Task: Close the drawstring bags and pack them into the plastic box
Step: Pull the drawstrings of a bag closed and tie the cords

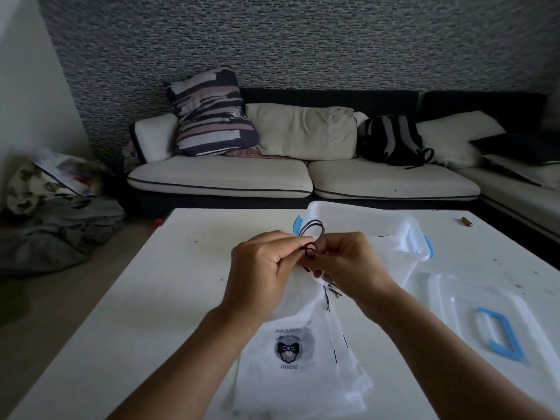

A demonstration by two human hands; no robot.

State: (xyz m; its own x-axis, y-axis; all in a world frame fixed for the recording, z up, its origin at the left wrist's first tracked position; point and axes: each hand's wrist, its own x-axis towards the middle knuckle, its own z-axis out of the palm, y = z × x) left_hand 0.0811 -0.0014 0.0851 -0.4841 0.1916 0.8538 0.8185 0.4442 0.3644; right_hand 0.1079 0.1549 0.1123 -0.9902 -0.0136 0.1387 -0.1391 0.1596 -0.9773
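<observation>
Nearest the lens: a stack of flat translucent drawstring bags [298, 380] on the white bench [145, 298], the top one printed with a dark bow-tie logo. From my remote seat I read both forearms reaching in over that stack.

Left hand [260, 268] has its fingers curled, pinching the dark drawstring cord [312, 241] at the gathered mouth of one raised bag [298, 298]. Right hand [348, 262] is likewise closed on the same cord; loops stand up between the two hands. Bag mouth looks bunched, not yet fully cinched, though the hands hide part of it.

Judgement: step in hand is closing or tying off this bag. Next move calls for pulling the cord tight, then carrying the bag forward into the plastic box [403, 237], which stands open just beyond the hands, blue latches at its sides. I cannot tell what it already contains. Its clear lid [472, 316] with blue handle lies on the bench to the right.

Bench surface: scuffed and speckled; a small brown object [465, 221] at the far right.

Room: dim. Cream sofa [303, 177] with a striped cushion [209, 116] and black backpack [391, 140] against a mottled grey wall; heaped fabric [60, 216] on the floor, left.
</observation>
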